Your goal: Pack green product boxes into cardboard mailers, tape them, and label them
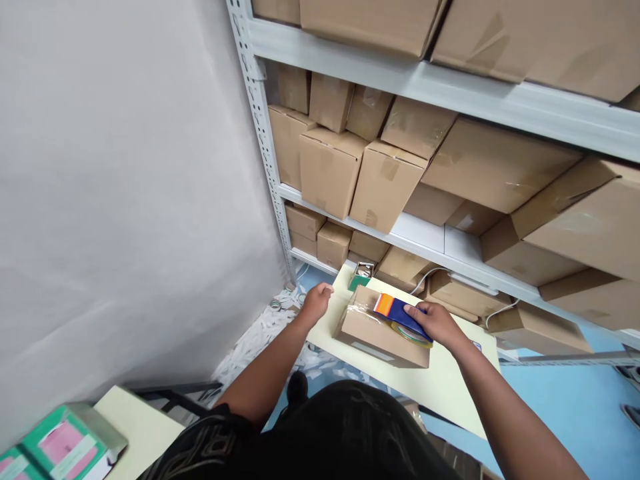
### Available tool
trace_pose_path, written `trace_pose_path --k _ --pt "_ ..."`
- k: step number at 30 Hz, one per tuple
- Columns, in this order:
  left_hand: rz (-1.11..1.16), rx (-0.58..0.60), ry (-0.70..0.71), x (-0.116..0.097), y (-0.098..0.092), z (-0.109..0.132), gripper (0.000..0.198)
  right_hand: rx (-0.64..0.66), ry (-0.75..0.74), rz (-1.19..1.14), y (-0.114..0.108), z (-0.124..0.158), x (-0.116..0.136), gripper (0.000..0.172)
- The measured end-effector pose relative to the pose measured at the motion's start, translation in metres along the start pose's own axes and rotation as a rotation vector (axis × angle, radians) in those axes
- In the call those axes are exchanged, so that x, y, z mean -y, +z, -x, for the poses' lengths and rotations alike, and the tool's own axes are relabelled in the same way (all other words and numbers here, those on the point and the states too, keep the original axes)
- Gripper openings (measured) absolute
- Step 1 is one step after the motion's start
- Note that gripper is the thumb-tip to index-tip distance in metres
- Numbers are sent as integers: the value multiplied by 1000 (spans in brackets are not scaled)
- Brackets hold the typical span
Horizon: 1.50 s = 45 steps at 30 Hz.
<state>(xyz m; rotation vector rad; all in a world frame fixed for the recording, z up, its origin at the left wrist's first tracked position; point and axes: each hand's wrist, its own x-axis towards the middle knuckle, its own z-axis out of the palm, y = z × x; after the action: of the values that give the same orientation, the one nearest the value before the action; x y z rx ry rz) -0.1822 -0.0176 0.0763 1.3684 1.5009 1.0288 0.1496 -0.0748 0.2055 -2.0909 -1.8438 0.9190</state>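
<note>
My right hand (433, 321) grips a blue tape dispenser (403, 317) with an orange front end and a roll of tape in it. The dispenser is over the top of a cardboard box (361, 313), which sits on a pale yellow table (440, 390). Clear tape shines on the box's left end. To the left of the box, by the table's left edge, my left hand (316, 303) is closed, thumb and fingers together. Whatever may be between those fingers is hidden.
A grey metal shelf rack (410, 230) full of cardboard boxes (333, 170) rises behind the table. A small green box (361, 275) stands at the table's back edge. Paper scraps (260, 340) litter the floor at left. Green-and-pink boxes (65, 443) lie at lower left.
</note>
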Motion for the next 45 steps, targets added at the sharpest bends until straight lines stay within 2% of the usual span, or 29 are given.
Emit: trace_pose_path --k 3,5,9,11,13,16,17,20,23,25,27,31,36,41,45 --pt "-190 58 -38 17 -3 3 25 13 -8 95 3 3 6 55" --pt "-268 99 -52 23 12 9 23 0 3 155 5 3 11 55" --pt "-282 171 -65 27 52 20 29 -18 24 191 5 -2 17 55" --pt "-289 178 -59 28 61 21 29 -28 35 182 4 -3 15 56" --pt "-312 149 -46 26 57 17 21 -33 46 162 4 -4 12 57" --pt "-329 88 76 16 42 5 41 -49 42 129 5 -4 9 57" --pt "-308 94 153 10 39 1 41 -56 37 121 6 -4 9 57" --pt "-213 240 328 -10 44 -7 39 -58 29 100 6 -4 10 55" --pt "-208 415 279 -22 63 -7 51 -44 21 97 5 -3 10 54" --pt "-239 470 241 -25 73 -4 58 -34 22 107 5 -3 11 54" --pt "-286 483 237 -24 76 -3 58 -27 18 117 7 -3 13 55" --pt "-373 472 213 -22 69 -3 59 -22 -15 161 11 -6 19 60" --pt "-382 481 190 -23 67 -5 63 -10 -2 163 11 -7 18 60" --pt "-411 496 151 -27 75 -11 63 -27 -30 149 3 -6 10 63" --pt "-490 508 167 -32 78 -13 60 -32 -8 93 -11 -4 -11 60"
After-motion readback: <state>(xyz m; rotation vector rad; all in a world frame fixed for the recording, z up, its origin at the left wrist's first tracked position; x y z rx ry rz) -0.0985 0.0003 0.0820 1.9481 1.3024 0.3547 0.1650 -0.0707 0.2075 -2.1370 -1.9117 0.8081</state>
